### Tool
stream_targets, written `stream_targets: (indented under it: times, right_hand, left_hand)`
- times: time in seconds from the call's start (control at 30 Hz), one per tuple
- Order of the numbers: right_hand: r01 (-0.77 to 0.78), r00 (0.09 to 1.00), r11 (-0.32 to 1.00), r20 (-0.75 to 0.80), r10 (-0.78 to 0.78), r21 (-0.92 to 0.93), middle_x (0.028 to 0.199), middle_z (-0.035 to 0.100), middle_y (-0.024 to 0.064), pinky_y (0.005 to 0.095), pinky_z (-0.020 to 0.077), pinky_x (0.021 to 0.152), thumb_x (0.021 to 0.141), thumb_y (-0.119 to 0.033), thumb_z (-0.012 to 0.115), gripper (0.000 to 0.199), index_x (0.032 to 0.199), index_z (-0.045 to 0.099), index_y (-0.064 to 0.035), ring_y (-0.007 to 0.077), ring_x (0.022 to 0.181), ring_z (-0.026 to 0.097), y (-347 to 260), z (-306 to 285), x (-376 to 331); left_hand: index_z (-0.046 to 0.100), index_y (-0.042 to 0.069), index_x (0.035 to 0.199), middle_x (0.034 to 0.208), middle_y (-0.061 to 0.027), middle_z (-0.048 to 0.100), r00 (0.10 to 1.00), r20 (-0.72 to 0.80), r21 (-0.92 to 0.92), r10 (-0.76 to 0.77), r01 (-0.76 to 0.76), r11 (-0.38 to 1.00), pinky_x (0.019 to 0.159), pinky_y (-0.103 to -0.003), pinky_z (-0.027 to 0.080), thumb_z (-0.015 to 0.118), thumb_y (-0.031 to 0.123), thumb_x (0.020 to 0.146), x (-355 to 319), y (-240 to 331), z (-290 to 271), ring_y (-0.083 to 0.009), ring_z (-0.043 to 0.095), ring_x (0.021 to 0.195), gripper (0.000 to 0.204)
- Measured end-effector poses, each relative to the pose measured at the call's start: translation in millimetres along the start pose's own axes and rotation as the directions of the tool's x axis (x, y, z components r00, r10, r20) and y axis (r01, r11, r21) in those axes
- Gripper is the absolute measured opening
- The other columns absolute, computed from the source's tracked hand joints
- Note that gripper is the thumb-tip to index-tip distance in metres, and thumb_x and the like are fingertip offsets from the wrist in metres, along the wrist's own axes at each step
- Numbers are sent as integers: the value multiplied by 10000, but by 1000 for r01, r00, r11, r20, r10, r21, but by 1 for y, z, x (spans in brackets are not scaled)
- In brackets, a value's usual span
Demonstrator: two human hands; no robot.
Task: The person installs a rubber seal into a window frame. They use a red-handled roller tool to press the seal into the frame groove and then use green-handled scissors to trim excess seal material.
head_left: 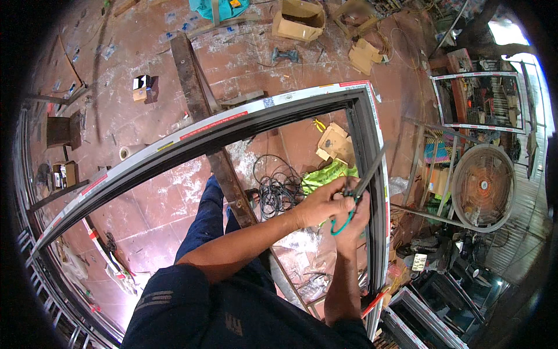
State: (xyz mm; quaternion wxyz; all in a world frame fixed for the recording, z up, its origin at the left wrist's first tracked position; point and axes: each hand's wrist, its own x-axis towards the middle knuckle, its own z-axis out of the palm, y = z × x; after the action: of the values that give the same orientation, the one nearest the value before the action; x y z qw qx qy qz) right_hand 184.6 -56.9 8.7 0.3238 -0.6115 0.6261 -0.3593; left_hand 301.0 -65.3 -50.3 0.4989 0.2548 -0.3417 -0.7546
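Observation:
A large dark grey window or door frame (379,232), with printed white film along its outer faces, spans the view in front of me. Over its right-hand side my two hands come together. My right hand (356,220) is closed around scissors with a teal loop handle (342,228). Reaching across from the left, my left hand (319,203) is closed, its fingers pinching the lower end of a thin dark strip (372,166) that slants up over the frame's side. The fingers hide the scissors' blades and where they meet the strip.
A rusty steel beam (189,67) runs under the frame. Tangled black cable (278,189), a yellow-green cloth (331,173) and flattened cardboard (335,142) lie on the tiled floor inside it. A round fan (483,186) stands at right; an open carton (298,23) sits beyond.

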Motion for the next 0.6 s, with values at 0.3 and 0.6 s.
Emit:
stream_targets:
  times: [0.3,0.6]
  right_hand:
    - [-107,895,946,385,227,-307,861,655,69,299,474,653,914,-140,736,297,1153,659,19,113,734,568,-14,10,18]
    - [-362,579,878,663,475,-312,1144,700,124,368,533,914,962,-232,732,481,1364,609,3,194,1008,671,-32,-18,69]
  left_hand:
    - [740,26,1088,932,-35,703,865,-212,-463,-454,320,826,858,-310,516,528,459,1094,5,-14,-25,-144,638,879,483]
    - [658,73,981,797,-65,653,606,-465,-695,-645,202,690,644,-333,477,383,550,1115,10,-29,-33,-198,605,707,566]
